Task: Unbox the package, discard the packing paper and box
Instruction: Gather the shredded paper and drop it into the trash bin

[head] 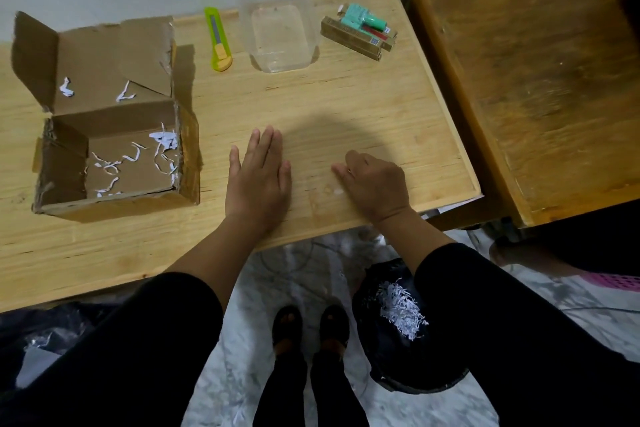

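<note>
Head view: a light wooden counter [329,107] seen from above, with both of the person's hands resting on it near the front edge.
Box [104,135]: at the far left of the counter, flaps open, nearly emptied; only a few white paper strips [138,156] lie on its floor and inner flap, so it looks ready to be thrown out.
Utility knife [218,40]: green and yellow, right of the box at the far side, probably set aside once the box was cut open.
Clear container [278,22]: right of the knife, empty as far as I can tell.
Unpacked items [360,31]: far right of the counter, a teal object lying on flat brown packs, apparently kept clear of the waste.
Left hand [258,177]: flat on the counter, palm down, fingers [266,142] stretched out, holding nothing; the box stands just to its left, not touching.
Right hand [375,180]: knuckles up, fingers curled loosely under; whether it holds anything I cannot tell. The box is well apart from it.
Bin [398,333]: black-lined, on the floor below the right forearm, shredded paper [401,305] already inside.
</note>
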The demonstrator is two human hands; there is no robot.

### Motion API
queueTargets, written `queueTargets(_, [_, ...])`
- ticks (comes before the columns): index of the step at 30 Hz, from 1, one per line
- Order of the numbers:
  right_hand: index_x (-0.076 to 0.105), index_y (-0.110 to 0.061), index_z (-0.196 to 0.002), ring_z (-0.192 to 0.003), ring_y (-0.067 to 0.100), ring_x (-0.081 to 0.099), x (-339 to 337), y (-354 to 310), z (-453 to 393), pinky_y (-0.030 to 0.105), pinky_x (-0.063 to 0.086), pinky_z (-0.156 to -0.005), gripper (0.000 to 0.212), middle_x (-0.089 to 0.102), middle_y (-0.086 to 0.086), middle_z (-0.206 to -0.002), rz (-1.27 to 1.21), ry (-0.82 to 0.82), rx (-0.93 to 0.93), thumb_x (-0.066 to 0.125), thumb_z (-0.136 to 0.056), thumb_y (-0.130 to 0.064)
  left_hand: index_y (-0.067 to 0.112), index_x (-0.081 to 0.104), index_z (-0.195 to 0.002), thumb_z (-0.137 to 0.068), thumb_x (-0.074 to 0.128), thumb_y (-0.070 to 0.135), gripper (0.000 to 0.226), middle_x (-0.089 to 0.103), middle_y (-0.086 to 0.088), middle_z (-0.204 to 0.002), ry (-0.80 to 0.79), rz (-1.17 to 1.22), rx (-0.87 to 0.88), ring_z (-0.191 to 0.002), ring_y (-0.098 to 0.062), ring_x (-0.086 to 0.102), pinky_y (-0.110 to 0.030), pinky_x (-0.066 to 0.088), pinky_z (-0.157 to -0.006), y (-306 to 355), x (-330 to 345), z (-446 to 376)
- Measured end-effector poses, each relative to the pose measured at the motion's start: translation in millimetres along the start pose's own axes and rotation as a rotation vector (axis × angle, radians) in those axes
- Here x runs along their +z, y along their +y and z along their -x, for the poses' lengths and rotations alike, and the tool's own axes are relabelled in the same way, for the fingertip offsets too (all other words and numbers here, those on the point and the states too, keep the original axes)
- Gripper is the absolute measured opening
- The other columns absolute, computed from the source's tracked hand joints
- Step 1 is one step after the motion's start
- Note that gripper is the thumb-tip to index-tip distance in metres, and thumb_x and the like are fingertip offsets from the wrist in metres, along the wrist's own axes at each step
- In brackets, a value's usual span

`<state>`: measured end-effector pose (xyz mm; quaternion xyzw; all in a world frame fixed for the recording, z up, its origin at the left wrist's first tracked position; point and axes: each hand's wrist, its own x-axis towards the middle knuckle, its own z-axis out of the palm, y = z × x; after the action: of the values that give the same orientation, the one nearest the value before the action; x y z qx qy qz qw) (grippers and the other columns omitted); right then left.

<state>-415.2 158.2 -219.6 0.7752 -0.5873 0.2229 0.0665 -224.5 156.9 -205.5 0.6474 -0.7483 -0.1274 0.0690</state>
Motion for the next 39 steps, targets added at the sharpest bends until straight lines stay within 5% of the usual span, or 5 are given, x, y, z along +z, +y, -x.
queueTargets(11, [0.052, -0.013, -0.052, -0.029, 0.023, 0.044, -17, 13, 18, 0.018, 0.030, -0.031, 0.036, 0.051, 0.003, -0.041, 0.032, -0.045, 0.122, 0.045, -0.083, -0.030, 0.006, 0.020, -0.145, -0.095, 0.025, 0.031, 0.056, 0.021, -0.012, -0.155, -0.012, 0.025, 0.005, -0.145, -0.029, 0.012, -0.055, 0.010, -0.114, 22, 5, 8])
queueTargets(15, [0.052, -0.010, -0.054, -0.028, 0.025, 0.046, -31, 26, 29, 0.022, 0.035, -0.031, 0.027, 0.052, 0.005, -0.041, 0.093, -0.205, 0.178, 0.065, -0.076, -0.017, 0.008, 0.012, -0.147, -0.088, 0.008, 0.042, 0.068, 0.013, -0.009, -0.157, -0.084, -0.008, 0.085, -0.146, -0.025, 0.006, -0.054, 0.007, -0.115, 45, 13, 9])
queueTargets(18, [0.058, -0.002, -0.070, -0.052, 0.034, 0.059, -43, 39, 34, 0.033, 0.038, -0.048, 0.025, 0.063, 0.016, -0.062, -0.011, -0.298, 0.312, 0.056, -0.089, -0.018, 0.011, 0.008, -0.148, -0.080, -0.003, 0.047, 0.077, 0.006, -0.005, -0.159, -0.148, -0.008, 0.166, -0.146, -0.021, -0.001, -0.050, 0.002, -0.116, 65, 18, 8])
queueTargets(26, [0.060, -0.002, -0.082, -0.069, 0.035, 0.064, -74, 55, 76, 0.037, 0.048, -0.058, 0.036, 0.069, 0.018, -0.074, -0.250, -0.198, 0.618, 0.050, -0.092, -0.035, 0.013, -0.005, -0.147, -0.099, 0.016, 0.038, 0.058, -0.007, -0.002, -0.159, -0.268, -0.080, 0.261, -0.146, -0.018, -0.010, -0.055, -0.003, -0.115, 105, 24, 11])
queueTargets(39, [0.053, -0.007, -0.080, -0.069, 0.031, 0.053, -115, 38, 168, 0.037, 0.041, -0.058, 0.030, 0.054, 0.008, -0.071, -0.225, 0.021, 0.969, 0.052, -0.093, -0.034, 0.005, 0.021, -0.145, -0.096, 0.021, 0.038, 0.059, 0.021, -0.013, -0.155, -0.101, -0.056, 0.354, -0.145, -0.029, 0.015, -0.061, 0.012, -0.111, 103, 37, 23])
